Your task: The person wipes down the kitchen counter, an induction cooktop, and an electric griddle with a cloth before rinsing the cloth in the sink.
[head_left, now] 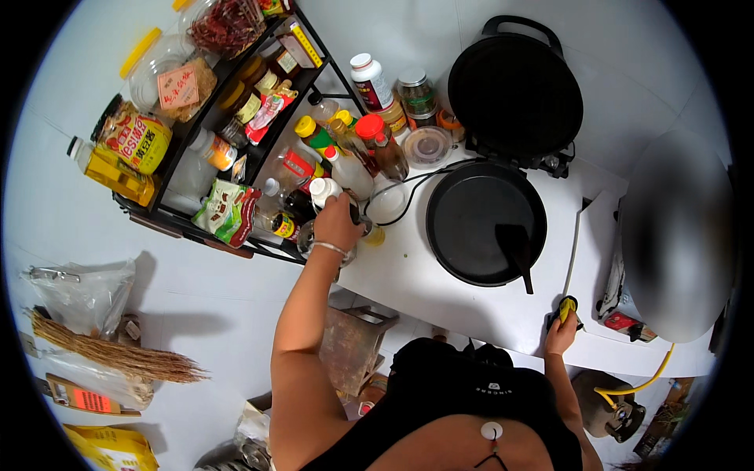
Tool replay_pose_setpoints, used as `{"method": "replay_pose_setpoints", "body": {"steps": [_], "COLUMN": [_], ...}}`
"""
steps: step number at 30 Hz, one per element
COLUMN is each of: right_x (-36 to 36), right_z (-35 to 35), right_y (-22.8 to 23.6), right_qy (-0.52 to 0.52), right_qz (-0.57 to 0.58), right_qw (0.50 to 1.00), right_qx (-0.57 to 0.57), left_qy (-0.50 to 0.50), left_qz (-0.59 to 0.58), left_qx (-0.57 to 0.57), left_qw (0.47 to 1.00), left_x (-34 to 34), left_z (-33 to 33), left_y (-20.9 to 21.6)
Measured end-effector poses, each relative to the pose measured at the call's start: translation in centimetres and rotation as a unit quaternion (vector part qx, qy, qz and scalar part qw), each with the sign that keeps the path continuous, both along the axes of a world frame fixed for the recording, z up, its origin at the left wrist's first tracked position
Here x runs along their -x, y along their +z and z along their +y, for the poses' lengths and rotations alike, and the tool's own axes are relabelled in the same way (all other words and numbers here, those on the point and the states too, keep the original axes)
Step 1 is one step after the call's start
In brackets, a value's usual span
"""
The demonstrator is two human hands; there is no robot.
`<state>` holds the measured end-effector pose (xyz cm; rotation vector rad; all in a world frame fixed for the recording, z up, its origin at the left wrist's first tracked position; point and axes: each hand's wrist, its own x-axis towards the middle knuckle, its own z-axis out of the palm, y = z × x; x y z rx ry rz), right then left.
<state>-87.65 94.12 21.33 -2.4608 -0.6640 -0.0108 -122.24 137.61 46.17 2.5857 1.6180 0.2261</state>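
My left hand (339, 223) reaches in among the bottles beside the black rack, its fingers closed round a dark bottle with a white cap (323, 188). Part of that bottle is hidden by the hand. Under my left wrist is a glass jar (339, 256), partly covered. At the table's near edge, my right hand (560, 334) is closed on a small yellow-and-black thing (569, 309), whose kind I cannot make out. Between the hands lies an open electric griddle with a round black pan (463, 228) and a black spatula (513, 247) in it.
The griddle's raised lid (514, 94) stands behind the pan. A black cord (415, 188) runs to its left. The tiered rack (177, 180) holds jars and packets. At right a large shiny lid-like dome (677, 235) covers a stove; a yellow hose (640, 387) drops to a gas cylinder (605, 408).
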Motion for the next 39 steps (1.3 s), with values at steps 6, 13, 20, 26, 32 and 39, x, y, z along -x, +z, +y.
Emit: {"method": "replay_pose_setpoints", "body": {"steps": [6, 13, 20, 26, 32, 39], "right_x": [0.4, 0.5, 0.7, 0.7, 0.5, 0.6], "right_z": [0.7, 0.8, 1.4, 1.6, 1.3, 1.4], "right_y": [1.4, 1.9, 2.9, 2.6, 1.6, 1.8], "right_qy": [0.015, 0.019, 0.011, 0.011, 0.016, 0.017], "right_qz": [-0.024, -0.009, 0.005, -0.052, -0.058, -0.040], "right_qw": [0.999, 1.000, 1.000, 0.998, 0.998, 0.999], "right_qx": [0.015, 0.019, 0.018, -0.016, -0.019, -0.005], "left_qy": [-0.094, -0.179, -0.169, -0.155, -0.127, -0.087], "left_qz": [-0.098, -0.145, -0.080, 0.056, 0.118, 0.169], "left_qx": [-0.078, -0.294, -0.338, -0.273, -0.226, -0.185], "left_qw": [0.988, 0.928, 0.922, 0.948, 0.959, 0.964], "left_x": [-0.2, -2.6, -5.8, -7.5, -7.1, -7.2], "left_z": [-1.8, 1.4, 10.8, 15.7, 18.4, 21.1], "left_y": [5.2, 15.4, 17.9, 15.3, 12.2, 9.9]}}
